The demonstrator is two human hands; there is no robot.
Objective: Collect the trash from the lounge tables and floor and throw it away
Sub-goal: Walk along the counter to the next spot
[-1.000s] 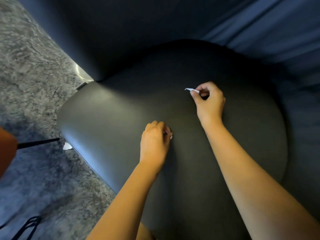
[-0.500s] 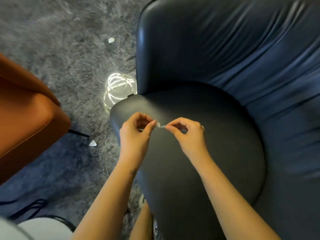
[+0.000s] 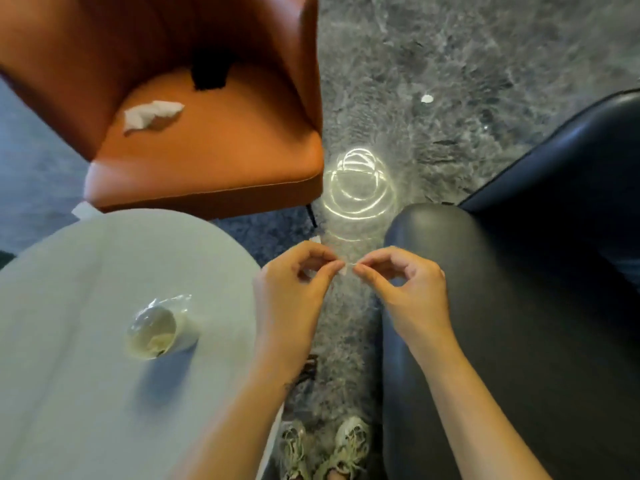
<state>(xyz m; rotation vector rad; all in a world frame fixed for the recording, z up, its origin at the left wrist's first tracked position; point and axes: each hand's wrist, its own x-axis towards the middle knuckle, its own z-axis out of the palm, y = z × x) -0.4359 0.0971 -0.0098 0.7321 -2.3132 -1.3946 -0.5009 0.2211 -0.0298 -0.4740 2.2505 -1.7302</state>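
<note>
My left hand (image 3: 289, 289) and my right hand (image 3: 408, 289) meet above the carpet, fingertips together. Between them they pinch a small white paper scrap (image 3: 344, 270). A crumpled white tissue (image 3: 150, 112) lies on the seat of the orange chair (image 3: 207, 161). A cup with clear plastic wrap (image 3: 154, 329) stands on the round pale table (image 3: 69, 393) at the lower left. One small white scrap (image 3: 427, 98) lies on the grey carpet at the upper right. Another white scrap (image 3: 314, 239) shows just above my left hand.
A dark leather armchair (image 3: 519, 323) fills the right side, its seat under my right forearm. A bright ring of reflected light (image 3: 358, 185) lies on the carpet between the chairs. My shoes (image 3: 325, 448) stand at the bottom edge. White paper (image 3: 81, 211) peeks out behind the table's far rim.
My view has swung left from the dark chair to the orange chair and the table. Both hands came off the dark seat and joined over the carpet with the scrap between them.
</note>
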